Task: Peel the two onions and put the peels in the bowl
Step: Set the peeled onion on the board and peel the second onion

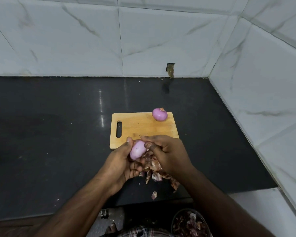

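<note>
The left hand (pixel 121 161) holds a peeled onion (pixel 137 152) over the black counter (pixel 50 134). The right hand (pixel 167 151) pinches its tip. Peels (pixel 154 170) lie below. Another onion (pixel 159 114) sits on the board (pixel 140 127). The bowl (pixel 190 223) holds peels.

Both forearms are seen bare, with no sleeve, watch or ring on either. The left hand (pixel 121 165) and the right hand (pixel 167 152) are uncovered (no gloves are worn). Below the wrists, a checked garment (pixel 142 232) in dark, red and white is worn, and bare toes (pixel 111 227) are glimpsed just left of it.
</note>
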